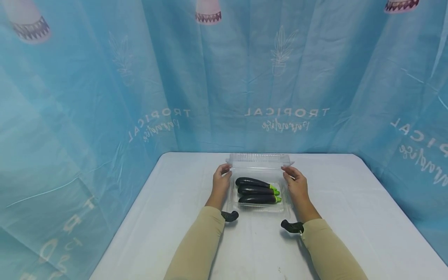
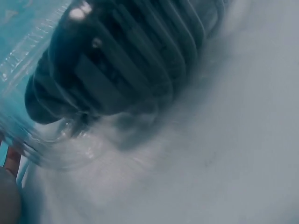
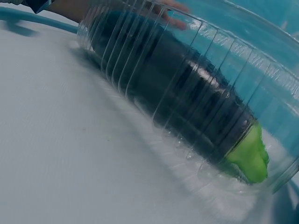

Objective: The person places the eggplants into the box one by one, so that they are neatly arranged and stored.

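Note:
Near the table's far edge, a clear plastic container (image 1: 283,207) stands with its ribbed lid (image 1: 260,158) raised at the back. Three dark eggplants (image 1: 257,190) lie in it side by side, green stems to the right. My left hand (image 1: 221,182) holds the container's left side near the back corner, fingers and thumb bent at the rim. On the opposite side my right hand (image 1: 296,186) grips the rim the same way. In the right wrist view an eggplant (image 3: 168,79) with a green cap shows through the ribbed wall; the left wrist view shows dark eggplants (image 2: 107,60) through the plastic.
A white-covered table (image 1: 157,233) lies under everything. Blue printed curtains (image 1: 224,77) hang behind it and along both sides. Dark curved pieces (image 1: 292,226) stick out from both wrists over the table.

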The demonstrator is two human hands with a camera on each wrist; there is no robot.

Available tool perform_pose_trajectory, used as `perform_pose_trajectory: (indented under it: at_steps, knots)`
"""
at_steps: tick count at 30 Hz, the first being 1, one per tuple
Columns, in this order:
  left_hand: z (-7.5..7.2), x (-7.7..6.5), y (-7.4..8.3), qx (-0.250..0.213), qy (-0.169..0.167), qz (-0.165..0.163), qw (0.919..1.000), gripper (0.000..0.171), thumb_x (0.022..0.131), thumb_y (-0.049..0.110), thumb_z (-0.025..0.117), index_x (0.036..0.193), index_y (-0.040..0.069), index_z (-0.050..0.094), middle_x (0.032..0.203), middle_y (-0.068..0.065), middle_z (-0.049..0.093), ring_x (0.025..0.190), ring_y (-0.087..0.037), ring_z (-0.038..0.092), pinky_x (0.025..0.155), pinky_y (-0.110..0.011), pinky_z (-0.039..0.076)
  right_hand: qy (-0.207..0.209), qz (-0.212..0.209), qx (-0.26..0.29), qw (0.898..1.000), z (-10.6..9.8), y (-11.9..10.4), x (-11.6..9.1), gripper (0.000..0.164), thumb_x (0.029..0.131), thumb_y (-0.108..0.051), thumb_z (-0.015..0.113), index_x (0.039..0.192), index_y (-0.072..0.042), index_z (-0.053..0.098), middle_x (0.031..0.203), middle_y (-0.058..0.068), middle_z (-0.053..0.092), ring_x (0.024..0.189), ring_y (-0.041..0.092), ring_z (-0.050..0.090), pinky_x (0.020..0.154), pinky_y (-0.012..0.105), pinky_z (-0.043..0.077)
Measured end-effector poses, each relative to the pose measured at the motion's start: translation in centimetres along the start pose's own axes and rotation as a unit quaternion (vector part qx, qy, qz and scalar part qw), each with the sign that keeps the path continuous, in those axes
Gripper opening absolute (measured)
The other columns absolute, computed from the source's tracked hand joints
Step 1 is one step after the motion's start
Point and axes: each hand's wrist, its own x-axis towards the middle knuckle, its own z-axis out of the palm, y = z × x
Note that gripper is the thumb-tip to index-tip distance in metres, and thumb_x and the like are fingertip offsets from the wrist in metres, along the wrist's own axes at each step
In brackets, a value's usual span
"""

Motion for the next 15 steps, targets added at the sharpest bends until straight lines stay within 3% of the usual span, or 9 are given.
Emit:
perform_pose_trajectory:
  at_steps: [4, 7, 10, 13, 15]
  knots:
    - [0.0, -0.3, -0.2, -0.003, 0.003, -0.014, 0.9999, 0.018, 0.099, 0.011, 0.063, 0.116, 0.008, 0.069, 0.121, -0.007, 0.066, 0.119, -0.029, 0.059, 0.101, -0.047, 0.054, 0.011, 0.02, -0.024, 0.999, -0.3, 0.3, -0.2, 0.028, 0.109, -0.019, 0.06, 0.131, -0.003, 0.069, 0.13, 0.014, 0.067, 0.119, 0.029, 0.061, 0.095, 0.033, 0.054]
    - [-0.4, -0.4, -0.2, 0.008, -0.014, -0.013, 0.9998, 0.015, 0.101, 0.014, 0.062, 0.112, 0.011, 0.071, 0.122, -0.005, 0.067, 0.119, -0.028, 0.06, 0.101, -0.047, 0.054, 0.003, 0.032, -0.046, 0.998, -0.7, 0.4, -0.4, 0.03, 0.11, -0.02, 0.056, 0.132, -0.004, 0.069, 0.133, 0.013, 0.065, 0.124, 0.029, 0.058, 0.1, 0.039, 0.053]
    - [-1.3, -0.4, -0.4, 0.036, -0.041, -0.006, 0.9985, 0.017, 0.103, 0.013, 0.059, 0.112, 0.013, 0.074, 0.124, -0.003, 0.068, 0.115, -0.026, 0.062, 0.098, -0.046, 0.055, -0.029, 0.023, -0.05, 0.998, -1.5, 0.3, -0.4, 0.034, 0.112, -0.017, 0.048, 0.135, 0.0, 0.067, 0.141, 0.016, 0.061, 0.134, 0.031, 0.053, 0.111, 0.048, 0.047]
    - [-2.8, 0.0, -0.4, 0.074, -0.093, -0.004, 0.9929, 0.022, 0.104, 0.016, 0.058, 0.117, 0.015, 0.076, 0.123, -0.001, 0.068, 0.109, -0.023, 0.064, 0.093, -0.041, 0.058, -0.08, 0.004, -0.066, 0.995, -2.6, 0.3, -0.1, 0.039, 0.112, -0.014, 0.04, 0.138, 0.002, 0.064, 0.142, 0.019, 0.06, 0.13, 0.034, 0.056, 0.109, 0.05, 0.048]
    - [-3.9, 0.2, -0.1, 0.092, -0.15, -0.01, 0.9843, 0.026, 0.105, 0.018, 0.057, 0.126, 0.016, 0.074, 0.118, -0.003, 0.069, 0.102, -0.024, 0.065, 0.085, -0.04, 0.06, -0.127, -0.012, -0.086, 0.988, -3.5, 0.3, 0.2, 0.043, 0.112, -0.014, 0.035, 0.141, 0.004, 0.061, 0.134, 0.022, 0.062, 0.117, 0.034, 0.061, 0.099, 0.048, 0.054]
